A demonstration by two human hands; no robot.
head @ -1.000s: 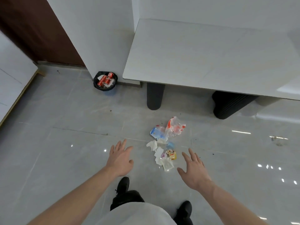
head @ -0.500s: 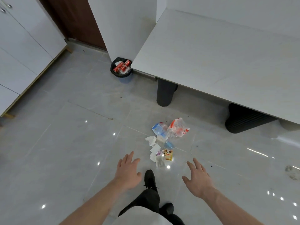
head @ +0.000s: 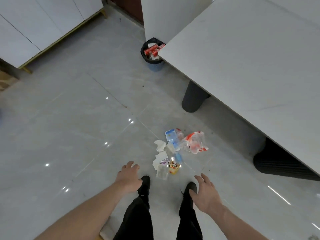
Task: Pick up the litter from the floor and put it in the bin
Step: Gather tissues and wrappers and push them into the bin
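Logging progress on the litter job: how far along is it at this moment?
Done: the bin by the table already holds red cans. In hand: nothing; the left hand and right hand are both empty above the floor. Left: the whole pile, white tissues, a blue wrapper, a clear plastic bag and a yellow packet.

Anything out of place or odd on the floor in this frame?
Yes. A loose heap of litter lies on the tiled floor just ahead of the person's shoes: white tissues, crumpled clear plastic with red print, blue-and-clear wrappers, and a small yellow packet. The bin, already holding red cans, stands apart by the table corner. Both hands hold nothing.
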